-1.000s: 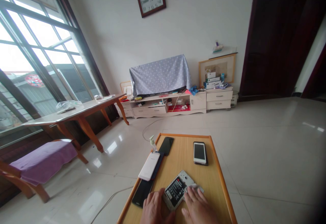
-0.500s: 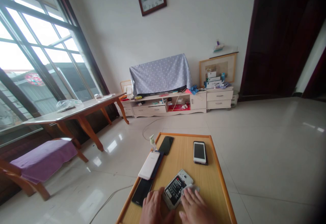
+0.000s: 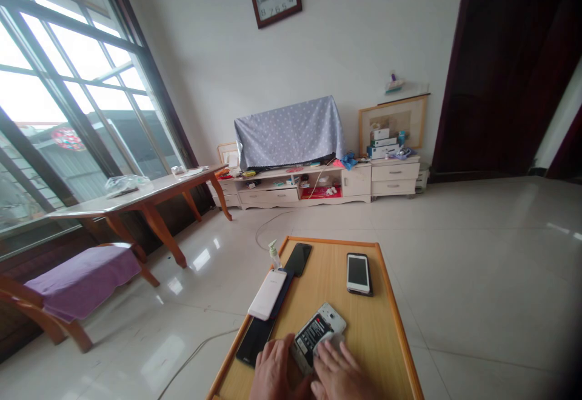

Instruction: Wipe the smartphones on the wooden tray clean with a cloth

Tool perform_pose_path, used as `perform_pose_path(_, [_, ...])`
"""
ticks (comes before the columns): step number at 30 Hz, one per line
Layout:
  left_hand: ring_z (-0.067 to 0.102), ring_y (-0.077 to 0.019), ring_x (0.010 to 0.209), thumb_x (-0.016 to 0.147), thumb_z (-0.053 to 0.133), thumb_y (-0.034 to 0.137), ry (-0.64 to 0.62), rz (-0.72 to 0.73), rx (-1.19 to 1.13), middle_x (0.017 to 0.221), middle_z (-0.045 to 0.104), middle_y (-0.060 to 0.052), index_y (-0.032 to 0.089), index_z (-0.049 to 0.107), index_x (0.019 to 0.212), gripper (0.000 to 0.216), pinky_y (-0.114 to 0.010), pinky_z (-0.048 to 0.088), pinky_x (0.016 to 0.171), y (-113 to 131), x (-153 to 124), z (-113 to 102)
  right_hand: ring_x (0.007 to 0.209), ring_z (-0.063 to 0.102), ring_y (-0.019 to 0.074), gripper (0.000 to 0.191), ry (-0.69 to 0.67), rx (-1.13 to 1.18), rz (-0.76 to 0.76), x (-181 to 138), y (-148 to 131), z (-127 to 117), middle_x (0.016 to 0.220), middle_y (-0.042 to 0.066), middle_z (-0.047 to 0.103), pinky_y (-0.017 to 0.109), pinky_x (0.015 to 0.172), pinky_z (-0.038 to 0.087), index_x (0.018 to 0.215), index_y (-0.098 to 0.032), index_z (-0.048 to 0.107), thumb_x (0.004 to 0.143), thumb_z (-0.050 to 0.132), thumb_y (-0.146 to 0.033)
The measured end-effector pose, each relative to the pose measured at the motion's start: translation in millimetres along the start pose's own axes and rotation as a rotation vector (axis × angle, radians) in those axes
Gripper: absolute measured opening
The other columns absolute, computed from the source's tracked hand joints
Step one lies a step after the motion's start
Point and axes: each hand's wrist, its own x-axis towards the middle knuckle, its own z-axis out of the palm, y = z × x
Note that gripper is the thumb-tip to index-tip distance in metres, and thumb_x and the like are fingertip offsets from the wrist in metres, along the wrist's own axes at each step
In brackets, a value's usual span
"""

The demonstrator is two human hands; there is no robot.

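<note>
A person's right hand [image 3: 339, 373] slides a grey cloth [image 3: 328, 343] leftward across an open-backed smartphone [image 3: 328, 318] on a low wooden table [image 3: 331, 243]. The move leaves the cloth over the right side of the phone's exposed black battery [image 3: 310, 334], with the rest of the label still showing.

The phone lies back-up at the near end of the table, at 6 o'clock from the table's centre. The left hand [image 3: 273, 373] lies against its lower left edge. The 2 hands sit close together, the right spread flat over the cloth and the left curled at the phone's edge, though whether either is clamped on its object cannot be told from this view.

From the open phone, a white-framed smartphone [image 3: 358, 273] lies at 1 o'clock and a black smartphone [image 3: 297, 259] at 12. A white phone [image 3: 267, 294] rests at 10 o'clock on a dark case [image 3: 285, 294], and a dark phone [image 3: 253, 344] lies at 9 o'clock. A pump bottle [image 3: 274, 254] stands at 11 o'clock.
</note>
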Motion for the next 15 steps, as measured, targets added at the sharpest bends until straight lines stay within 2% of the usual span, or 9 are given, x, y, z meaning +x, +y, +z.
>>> perform_pose_path(3, [0.062,-0.0284,0.113,0.072,0.071,0.040,-0.004,0.011,-0.009,0.119,0.069,-0.009,0.025,0.058,0.131,0.062,-0.041,0.050,0.096,-2.4,-0.3,1.1,0.137,0.050,0.0319,0.048,-0.023,0.010,-0.065,4.4,-6.9,7.0,0.145,0.011,0.054,0.047,0.116,0.041,0.135,-0.019,0.065,0.097,0.052,-0.046])
perform_pose_path(7, [0.062,-0.0288,0.113,0.072,0.070,0.041,0.017,0.011,-0.011,0.120,0.068,-0.010,0.023,0.057,0.132,0.064,-0.043,0.048,0.099,-0.3,-1.8,0.6,0.139,0.049,0.0306,0.045,0.132,0.003,0.056,4.3,-4.7,-8.5,0.146,0.011,0.053,0.051,0.121,0.031,0.138,-0.020,0.063,0.102,0.044,-0.039])
perform_pose_path(9, [0.061,-0.0288,0.114,0.073,0.068,0.039,-0.001,0.003,-0.011,0.122,0.068,-0.010,0.023,0.056,0.133,0.063,-0.043,0.047,0.100,1.6,-1.9,-0.9,0.140,0.048,0.0313,0.047,0.153,-0.006,0.101,4.8,-4.6,-14.0,0.147,0.012,0.053,0.053,0.122,0.029,0.139,-0.018,0.061,0.103,0.040,-0.039])
perform_pose_path(15, [0.059,-0.0292,0.115,0.065,0.063,0.027,-0.103,-0.018,-0.006,0.125,0.067,-0.010,0.024,0.053,0.134,0.070,-0.041,0.045,0.098,0.9,-0.8,-5.6,0.138,0.050,0.0318,0.043,-0.005,0.050,-0.065,13.5,-21.4,3.6,0.143,0.013,0.056,0.053,0.119,0.034,0.130,-0.019,0.068,0.099,0.048,-0.040])
